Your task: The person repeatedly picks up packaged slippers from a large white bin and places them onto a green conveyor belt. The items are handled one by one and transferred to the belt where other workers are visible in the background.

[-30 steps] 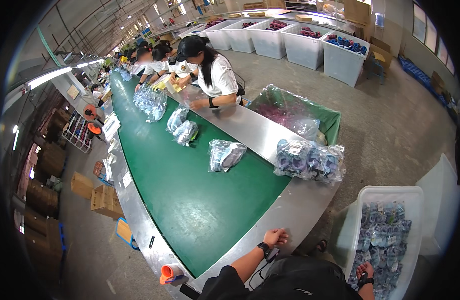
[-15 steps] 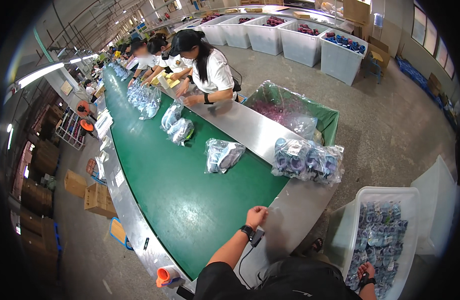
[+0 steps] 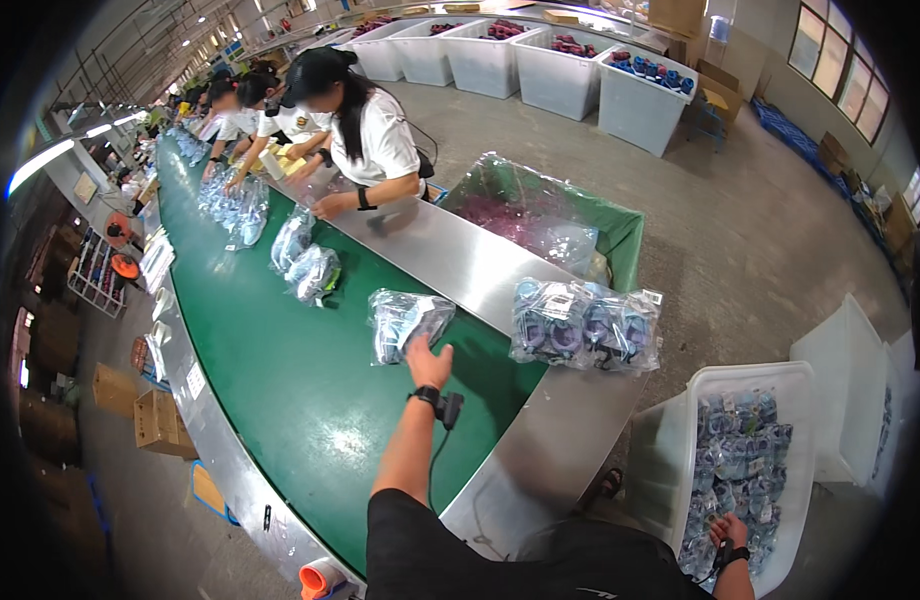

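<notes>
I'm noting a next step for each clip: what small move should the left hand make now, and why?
Probably close the left hand gently on the clear bag of shoes on the green belt: the hand is at the bag's near edge, open with thumb spread; whether it touches yet, I can't tell.

Behind the left hand (image 3: 429,364), a black wristband (image 3: 425,396) carries a boxy dark module (image 3: 451,409) with a black cable (image 3: 433,458); behind the right hand (image 3: 726,529), another black wristband (image 3: 737,554). Farther back, a black short-sleeved shirt (image 3: 415,545) bears a white mark (image 3: 596,592).
</notes>
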A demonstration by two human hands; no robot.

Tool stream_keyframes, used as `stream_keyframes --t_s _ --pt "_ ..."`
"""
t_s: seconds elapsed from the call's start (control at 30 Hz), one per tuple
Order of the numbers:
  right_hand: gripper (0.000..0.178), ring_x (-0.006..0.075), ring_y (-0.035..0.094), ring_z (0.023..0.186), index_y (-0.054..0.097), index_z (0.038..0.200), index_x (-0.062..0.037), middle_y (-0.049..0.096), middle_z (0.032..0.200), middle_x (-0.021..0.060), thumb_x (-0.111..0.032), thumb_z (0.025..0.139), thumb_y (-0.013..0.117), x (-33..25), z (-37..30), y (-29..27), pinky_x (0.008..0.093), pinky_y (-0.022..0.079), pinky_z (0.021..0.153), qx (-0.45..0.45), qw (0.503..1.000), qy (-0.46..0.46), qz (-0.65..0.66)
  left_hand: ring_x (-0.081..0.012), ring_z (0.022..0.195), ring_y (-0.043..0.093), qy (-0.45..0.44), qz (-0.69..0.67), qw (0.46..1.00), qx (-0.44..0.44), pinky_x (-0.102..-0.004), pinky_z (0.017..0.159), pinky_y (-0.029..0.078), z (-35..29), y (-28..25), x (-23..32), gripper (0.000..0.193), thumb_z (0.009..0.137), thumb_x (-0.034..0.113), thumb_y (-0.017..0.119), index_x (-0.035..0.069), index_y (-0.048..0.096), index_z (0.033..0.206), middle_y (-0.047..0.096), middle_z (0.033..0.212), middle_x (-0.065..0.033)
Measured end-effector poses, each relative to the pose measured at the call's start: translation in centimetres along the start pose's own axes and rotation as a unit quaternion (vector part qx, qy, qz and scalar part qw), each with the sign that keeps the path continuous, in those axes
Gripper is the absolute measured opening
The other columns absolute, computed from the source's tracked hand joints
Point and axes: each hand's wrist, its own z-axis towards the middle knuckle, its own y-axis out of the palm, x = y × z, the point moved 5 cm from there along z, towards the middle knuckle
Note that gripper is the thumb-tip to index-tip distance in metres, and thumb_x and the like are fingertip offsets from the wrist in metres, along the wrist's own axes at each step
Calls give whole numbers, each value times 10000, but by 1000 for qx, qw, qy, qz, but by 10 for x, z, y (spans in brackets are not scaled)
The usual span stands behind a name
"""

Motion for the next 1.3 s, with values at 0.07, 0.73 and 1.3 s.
stream_keyframes --t_s 0.07,0.73,1.3 --pt "198 240 590 542 562 965 -65 588 710 86 -240 886 612 -1 -5 -4 373 497 450 10 1000 -5 19 -389 1288 434 -3 76 997 23 -451 1097 332 26 -4 -4 698 767 360 727 -28 518 1307 512 1339 -249" --pt "220 214 646 668 614 993 -85 631 821 62 -281 897 634 -13 4 29 353 546 544 -58 994 11 -87 -230 1335 386 -289 -698 647 -101 -471 1033 371 -166 55 -12 621 950 454 561 148 336 1442 421 1450 -59" --pt "214 212 674 696 584 1011 -117 647 812 59 -296 906 637 7 5 46 360 567 579 -135 990 -1 -30 -250 741 644 -381 -484 786 48 -353 473 512 -140 83 -59 441 785 133 736 21 546 1166 638 1002 -123"
